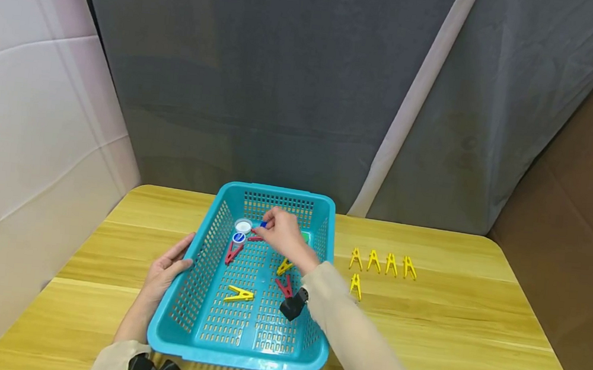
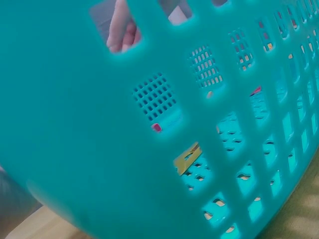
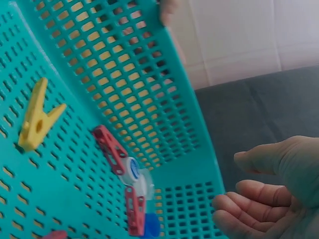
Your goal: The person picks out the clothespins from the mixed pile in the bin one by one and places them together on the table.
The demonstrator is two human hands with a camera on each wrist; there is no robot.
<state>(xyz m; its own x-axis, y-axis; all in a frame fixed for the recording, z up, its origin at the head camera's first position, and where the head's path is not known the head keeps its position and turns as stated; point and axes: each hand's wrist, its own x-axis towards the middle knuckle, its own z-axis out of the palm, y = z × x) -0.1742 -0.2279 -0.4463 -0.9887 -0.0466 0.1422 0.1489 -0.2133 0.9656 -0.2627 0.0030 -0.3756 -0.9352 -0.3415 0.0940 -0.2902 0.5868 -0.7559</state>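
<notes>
Several red and yellow pegs [image 1: 245, 295] lie inside the turquoise basket [image 1: 237, 358].

The right hand [image 3: 269, 194] is hovering by the teal basket [image 3: 187, 109], fingers curving loosely; inside the basket are lying a yellow peg [image 3: 34, 127] and, beside a blue-and-white disc [image 3: 131, 170], two red pegs [image 3: 106, 144]

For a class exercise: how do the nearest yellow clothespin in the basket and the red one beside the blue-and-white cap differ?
The red clothespin is pinkish red, the yellow clothespin bright yellow. In the head view, the yellow clothespin's spread legs point left, the red clothespin's away from the viewer. The red clothespin lies by the cap; the yellow clothespin lies apart. Both lie inside the basket.
</notes>
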